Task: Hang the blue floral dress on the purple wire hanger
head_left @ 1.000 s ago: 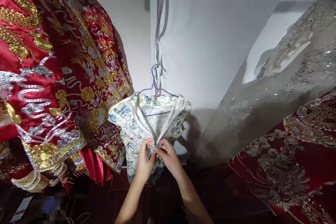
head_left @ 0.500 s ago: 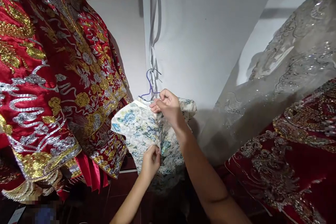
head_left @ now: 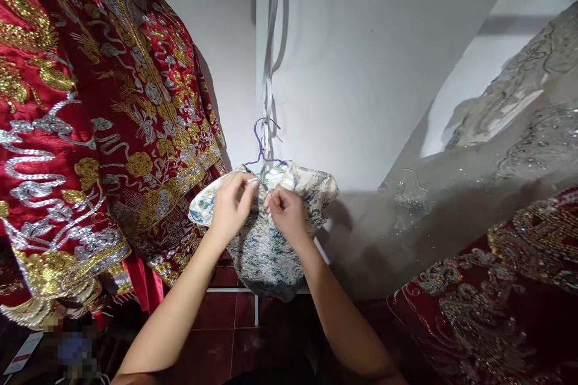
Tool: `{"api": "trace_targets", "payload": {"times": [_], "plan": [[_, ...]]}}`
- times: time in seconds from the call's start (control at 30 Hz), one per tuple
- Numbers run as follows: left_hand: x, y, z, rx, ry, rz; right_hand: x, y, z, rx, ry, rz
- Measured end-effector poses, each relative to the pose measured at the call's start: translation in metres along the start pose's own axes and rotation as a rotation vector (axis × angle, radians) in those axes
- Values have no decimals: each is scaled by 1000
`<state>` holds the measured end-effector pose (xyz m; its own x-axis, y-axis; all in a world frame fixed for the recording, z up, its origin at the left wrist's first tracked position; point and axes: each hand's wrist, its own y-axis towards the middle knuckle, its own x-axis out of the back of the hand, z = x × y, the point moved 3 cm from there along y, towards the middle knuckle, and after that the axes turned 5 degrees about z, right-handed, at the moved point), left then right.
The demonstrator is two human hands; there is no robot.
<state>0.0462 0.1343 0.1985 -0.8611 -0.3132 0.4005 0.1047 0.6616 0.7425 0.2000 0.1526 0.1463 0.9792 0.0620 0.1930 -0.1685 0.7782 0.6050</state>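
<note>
A short-sleeved floral garment (head_left: 271,252), cream with blue and green print, hangs on a thin purple hanger (head_left: 261,155). The hanger's hook sits on a white strap (head_left: 269,96). At the left side of the collar opening, my left hand (head_left: 232,204) pinches the garment's front edge. Opposite it, my right hand (head_left: 285,207) is closed on the other front edge, with fingers bent. The two hands are close together, and the front opening lies between them. Their fingers hide the exact spots they grip.
Red embroidered jackets (head_left: 149,120) with gold and silver thread hang at left. To the right are a sheer beaded gown (head_left: 415,222) and a dark red beaded garment (head_left: 487,289). Behind is a white wall (head_left: 343,72); dark red floor tiles (head_left: 212,343) show below.
My left hand has moved up from the lower front to the collar. My right hand has shifted slightly down from the collar. The garment's front has parted at the neck.
</note>
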Motion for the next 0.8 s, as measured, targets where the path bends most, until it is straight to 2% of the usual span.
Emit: {"api": "trace_targets", "payload": {"times": [0.1,0.17,0.2,0.27,0.33,0.4,0.47,0.53,0.6,0.7,0.8], "plan": [[34,-14,19,123,-145,-417,-10,-28,-29,-42,22,8],[57,-32,45,280,-422,-659,-16,-49,-37,-103,68,12],[63,-44,60,390,-612,-725,-19,-59,-38,-140,99,26],[62,-71,89,675,-967,-785,-26,-74,-38,-223,175,71],[47,-103,109,929,-1096,-812,-31,-85,-40,-331,270,101],[23,-129,120,1078,-1116,-770,-32,-96,-49,-463,345,57],[-2,-146,122,1126,-1118,-723,-28,-110,-66,-596,365,-31],[-22,-152,115,1123,-1130,-680,-21,-125,-84,-703,332,-75],[-36,-150,98,1062,-1159,-616,-13,-140,-98,-777,261,8],[-51,-139,58,838,-1122,-360,-7,-152,-97,-749,107,263],[-67,-134,17,661,-988,-47,-10,-148,-68,-547,25,346]]}}
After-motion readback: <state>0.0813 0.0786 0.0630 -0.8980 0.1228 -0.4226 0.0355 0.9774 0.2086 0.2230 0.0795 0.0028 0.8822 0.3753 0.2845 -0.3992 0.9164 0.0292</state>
